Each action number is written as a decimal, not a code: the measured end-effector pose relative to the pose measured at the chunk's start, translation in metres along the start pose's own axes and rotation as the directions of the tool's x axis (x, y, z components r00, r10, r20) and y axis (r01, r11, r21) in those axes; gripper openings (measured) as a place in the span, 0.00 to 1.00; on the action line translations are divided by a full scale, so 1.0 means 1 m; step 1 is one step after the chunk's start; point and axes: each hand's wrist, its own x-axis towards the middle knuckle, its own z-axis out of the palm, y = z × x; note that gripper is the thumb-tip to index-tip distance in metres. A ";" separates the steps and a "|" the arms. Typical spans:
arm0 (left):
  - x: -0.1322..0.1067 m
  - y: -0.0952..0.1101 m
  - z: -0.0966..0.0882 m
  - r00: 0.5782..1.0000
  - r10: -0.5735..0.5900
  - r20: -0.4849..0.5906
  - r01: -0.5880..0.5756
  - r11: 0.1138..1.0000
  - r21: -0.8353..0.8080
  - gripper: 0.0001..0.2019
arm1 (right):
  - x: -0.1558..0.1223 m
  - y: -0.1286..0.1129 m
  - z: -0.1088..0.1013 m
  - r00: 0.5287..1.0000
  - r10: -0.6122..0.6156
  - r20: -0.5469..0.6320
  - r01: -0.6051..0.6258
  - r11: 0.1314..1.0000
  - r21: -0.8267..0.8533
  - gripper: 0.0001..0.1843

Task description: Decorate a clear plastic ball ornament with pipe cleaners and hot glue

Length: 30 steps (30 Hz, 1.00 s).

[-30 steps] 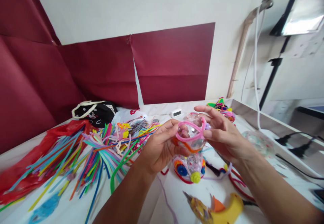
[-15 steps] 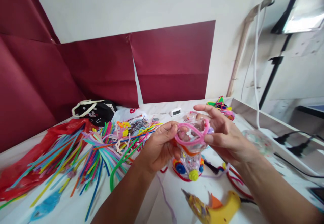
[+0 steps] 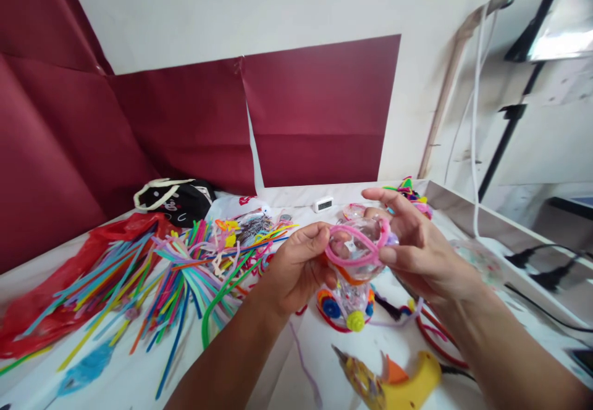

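Observation:
Both hands hold a clear plastic ball (image 3: 359, 252) above the white table (image 3: 319, 360). A pink pipe cleaner (image 3: 356, 244) loops round the ball, and an orange one runs under it. My left hand (image 3: 296, 268) pinches the pink loop's left end with thumb and fingers. My right hand (image 3: 417, 246) grips the ball's right side, its index finger stretched out over the top. Below the ball stands a clear dome (image 3: 346, 308) trimmed with blue, orange and yellow pipe-cleaner rosettes.
A heap of coloured pipe cleaners (image 3: 152, 274) lies at left on a red plastic bag (image 3: 69, 274). A yellow glue gun (image 3: 398, 385) lies near the front edge. A black bag (image 3: 173, 197), a small white clock (image 3: 323, 204) and black cables (image 3: 537, 268) are farther off.
The hands and ball have shifted slightly right and up. The pink loop has been drawn tighter across the ball's top.

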 end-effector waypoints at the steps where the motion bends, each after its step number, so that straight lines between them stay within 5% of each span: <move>1: 0.000 0.000 0.000 1.000 -0.001 0.004 0.001 1.000 -0.004 0.09 | 0.000 0.000 0.000 1.000 -0.001 -0.001 0.001 1.000 0.005 0.34; 9: -0.001 0.002 0.003 0.998 0.056 0.039 -0.058 0.996 0.063 0.09 | -0.001 -0.001 0.001 1.000 0.023 -0.016 -0.023 1.000 0.016 0.34; 16: -0.001 0.001 0.009 0.968 0.228 -0.108 -0.191 0.941 0.280 0.11 | 0.001 0.000 0.001 0.995 0.047 -0.085 -0.048 0.999 -0.006 0.35; 23: -0.001 -0.006 0.006 0.874 0.476 -0.091 -0.361 0.765 0.533 0.07 | 0.001 -0.002 0.001 0.992 0.061 -0.114 -0.060 0.998 0.007 0.36; 30: -0.003 0.001 0.009 0.741 0.668 0.066 -0.458 0.432 0.777 0.08 | 0.001 -0.003 0.002 0.990 0.069 -0.127 -0.071 0.997 -0.016 0.36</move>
